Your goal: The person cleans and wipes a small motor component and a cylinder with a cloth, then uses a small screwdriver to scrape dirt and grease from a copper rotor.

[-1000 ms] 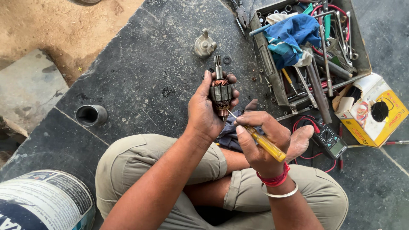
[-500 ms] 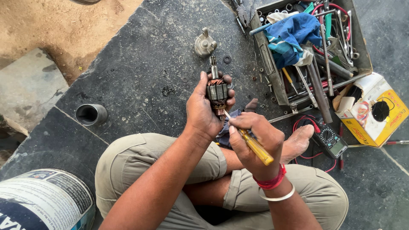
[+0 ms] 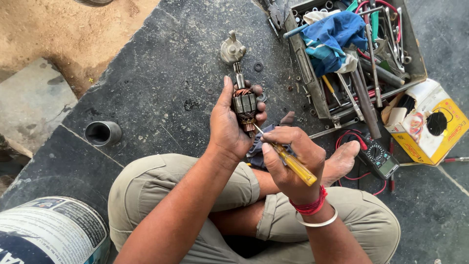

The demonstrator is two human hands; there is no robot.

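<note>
Far left, bottom corner: a tin, half cut off by the edge. Just above, on the dark slab, a short pipe piece lying on its side, mouth towards the camera. Further right, a small metal housing on the slab, just past the tip of the armature. Armature upright in the left hand, clasped between thumb and curled fingers, shaft pointing away, copper end down; raised a little and nearer the housing than half a second ago. Right hand wrapped around a screwdriver, yellow handle slanting down to the right, tip touching the armature's lower end; a second ago the tip stood clear of it and the hand sat lower. Red thread and a metal bangle on that wrist. Beneath the hands, a dark rag over crossed legs. Right of them, unmoved, a multimeter by the bare foot, a toolbox crammed with tools and blue cloth, and a yellow carton beside it
</note>
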